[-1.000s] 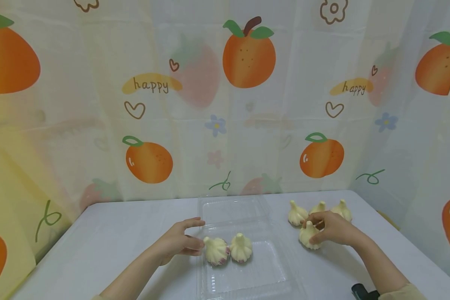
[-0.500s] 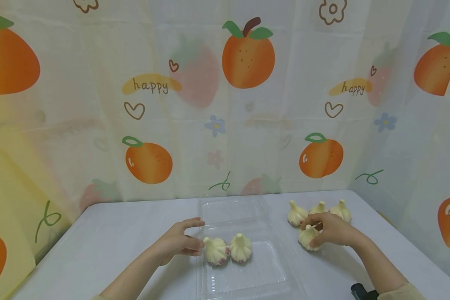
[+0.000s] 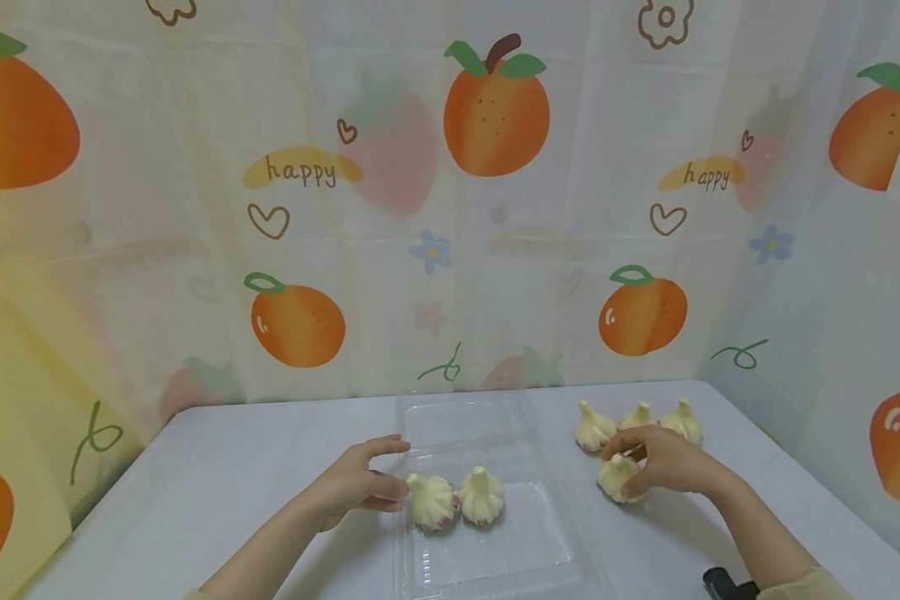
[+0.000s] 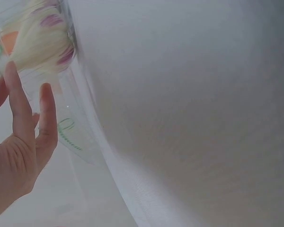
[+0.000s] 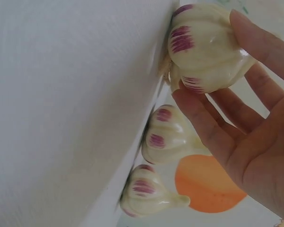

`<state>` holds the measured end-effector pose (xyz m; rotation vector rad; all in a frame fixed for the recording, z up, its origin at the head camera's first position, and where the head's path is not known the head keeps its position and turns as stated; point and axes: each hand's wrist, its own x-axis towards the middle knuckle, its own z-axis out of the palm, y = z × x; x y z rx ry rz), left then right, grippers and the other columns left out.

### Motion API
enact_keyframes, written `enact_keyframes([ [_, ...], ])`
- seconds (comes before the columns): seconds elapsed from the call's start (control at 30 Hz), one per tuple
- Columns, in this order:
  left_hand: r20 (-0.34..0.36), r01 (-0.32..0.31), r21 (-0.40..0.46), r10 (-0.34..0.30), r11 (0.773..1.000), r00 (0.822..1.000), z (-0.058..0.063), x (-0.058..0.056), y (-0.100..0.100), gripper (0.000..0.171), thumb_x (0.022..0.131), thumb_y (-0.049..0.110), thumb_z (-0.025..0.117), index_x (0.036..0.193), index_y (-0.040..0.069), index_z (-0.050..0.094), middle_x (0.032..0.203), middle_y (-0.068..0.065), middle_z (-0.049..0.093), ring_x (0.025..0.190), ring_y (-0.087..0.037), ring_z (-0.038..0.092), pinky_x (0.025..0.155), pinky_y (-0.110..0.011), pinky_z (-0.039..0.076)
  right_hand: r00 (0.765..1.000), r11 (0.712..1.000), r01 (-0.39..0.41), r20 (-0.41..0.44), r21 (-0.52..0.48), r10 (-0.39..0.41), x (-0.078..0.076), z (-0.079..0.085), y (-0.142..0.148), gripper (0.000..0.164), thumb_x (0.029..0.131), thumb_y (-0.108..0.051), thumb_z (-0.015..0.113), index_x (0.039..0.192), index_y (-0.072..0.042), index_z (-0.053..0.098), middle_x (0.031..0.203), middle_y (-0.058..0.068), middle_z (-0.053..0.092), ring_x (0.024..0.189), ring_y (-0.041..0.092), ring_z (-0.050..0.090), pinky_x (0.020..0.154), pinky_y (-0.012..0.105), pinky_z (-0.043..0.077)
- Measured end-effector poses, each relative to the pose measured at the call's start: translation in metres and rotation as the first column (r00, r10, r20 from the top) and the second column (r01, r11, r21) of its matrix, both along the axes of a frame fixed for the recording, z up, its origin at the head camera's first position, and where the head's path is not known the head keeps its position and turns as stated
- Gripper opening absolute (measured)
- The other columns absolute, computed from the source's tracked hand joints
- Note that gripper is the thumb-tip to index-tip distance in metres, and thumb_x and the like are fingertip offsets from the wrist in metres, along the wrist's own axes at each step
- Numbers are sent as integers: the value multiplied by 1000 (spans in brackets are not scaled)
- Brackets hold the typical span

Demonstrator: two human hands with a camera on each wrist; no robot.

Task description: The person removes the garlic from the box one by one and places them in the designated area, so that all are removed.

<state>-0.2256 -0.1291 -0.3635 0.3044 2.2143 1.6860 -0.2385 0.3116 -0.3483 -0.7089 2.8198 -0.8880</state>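
My right hand [image 3: 671, 460] holds a garlic bulb [image 3: 617, 478] between thumb and fingers at the right of the table. The right wrist view shows that bulb [image 5: 208, 47] has purple streaks, with its base at or very near the tabletop. Two more garlic bulbs, a left one [image 3: 432, 502] and a right one [image 3: 482, 497], sit side by side in a clear plastic clamshell box [image 3: 525, 546]. My left hand [image 3: 363, 479] is at the box's left side, fingers loosely extended, fingertips by the left bulb. Whether they touch it or the box I cannot tell.
Behind my right hand stand three more garlic bulbs: a left one [image 3: 595, 427], a partly hidden middle one [image 3: 637, 415] and a right one [image 3: 682, 422]. The box's lid [image 3: 468, 417] lies back, open. A black object [image 3: 727, 585] lies by my right forearm. A fruit-printed curtain [image 3: 495, 250] hangs behind the table.
The bulb at my right hand and the fingers around it have shifted very slightly toward me. My left hand, the box and the two bulbs inside look unmoved.
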Motion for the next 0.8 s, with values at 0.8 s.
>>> enact_keyframes([
  [0.8,2,0,-3,0,1000,1000,1,1,0,74,83,1,72,147,-5,38,165,-21,17,85,-12,65,79,-33,64,1000,1000,6,26,-26,-5,1,8,-1,51,68,-15,86,115,-6,68,123,18,66,105,39,66,73,25,60],
])
